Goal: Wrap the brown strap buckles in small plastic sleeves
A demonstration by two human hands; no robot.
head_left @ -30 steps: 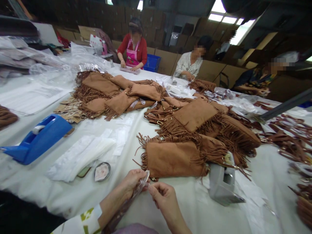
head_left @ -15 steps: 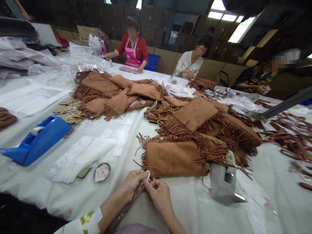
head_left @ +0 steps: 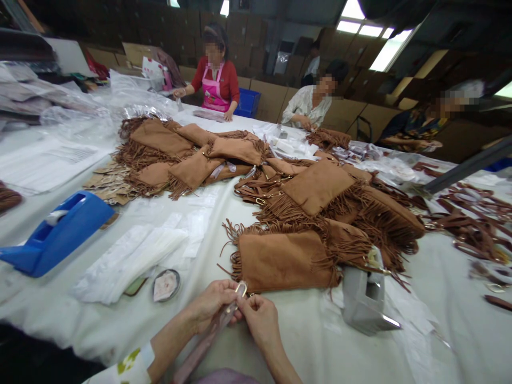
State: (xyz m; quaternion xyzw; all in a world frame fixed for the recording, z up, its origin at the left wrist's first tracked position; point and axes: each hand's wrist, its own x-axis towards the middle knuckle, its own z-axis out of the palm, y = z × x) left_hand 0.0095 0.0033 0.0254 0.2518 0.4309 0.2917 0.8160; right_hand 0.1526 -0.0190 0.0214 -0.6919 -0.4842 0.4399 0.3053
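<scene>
My left hand (head_left: 218, 305) is closed around the end of a strap (head_left: 199, 349) that seems to be wrapped in clear plastic and runs down towards my lap. At the strap's tip, a gold-coloured metal clasp (head_left: 241, 288) sticks up between my hands. The fingers of my right hand (head_left: 261, 320) pinch at the strap end just below the clasp; exactly what lies between them is hidden. Just beyond both hands lies a flat brown fringed bag (head_left: 286, 261), its lower left corner close to the clasp.
More brown fringed bags (head_left: 320, 186) are heaped behind. A grey tape dispenser (head_left: 364, 301) stands right, a blue one (head_left: 60, 232) left. White plastic sleeves (head_left: 132, 256) and a small round dish (head_left: 166, 284) lie left. Brown straps (head_left: 472, 213) spread far right. Several people work across the table.
The clasp now shows more fully between my fingers, and more of the wrapped strap is visible below my left hand. The view has shifted slightly. Another person appears in the background.
</scene>
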